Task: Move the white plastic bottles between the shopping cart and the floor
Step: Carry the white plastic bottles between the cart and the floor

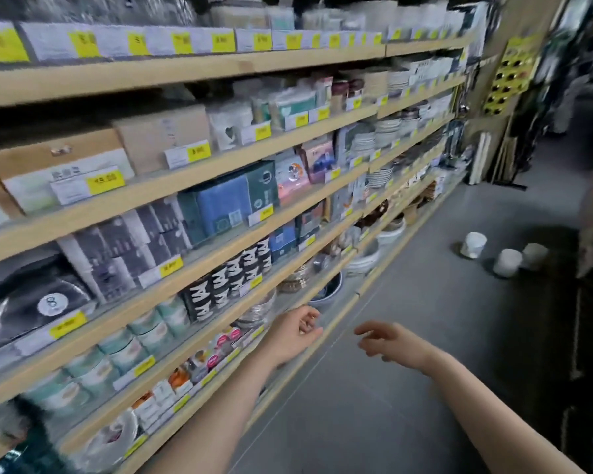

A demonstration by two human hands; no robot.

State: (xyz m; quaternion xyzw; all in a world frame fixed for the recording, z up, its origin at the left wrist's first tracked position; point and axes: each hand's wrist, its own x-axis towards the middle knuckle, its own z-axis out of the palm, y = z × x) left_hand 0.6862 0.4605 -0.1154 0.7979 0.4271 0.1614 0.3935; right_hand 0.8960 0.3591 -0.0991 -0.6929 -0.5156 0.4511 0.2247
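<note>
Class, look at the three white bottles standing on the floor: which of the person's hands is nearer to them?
Right. The right hand reaches out over the floor on the side of the white bottles; the left hand hangs farther away, beside the shelf edge. Neither touches them.

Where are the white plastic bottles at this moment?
In the head view, three white plastic bottles stand on the grey floor at right, beside the wooden shelves, well beyond both empty hands.

Two bare forearms, no sleeves; left hand (293, 333) and right hand (392, 342) ungloved, unadorned.
</note>
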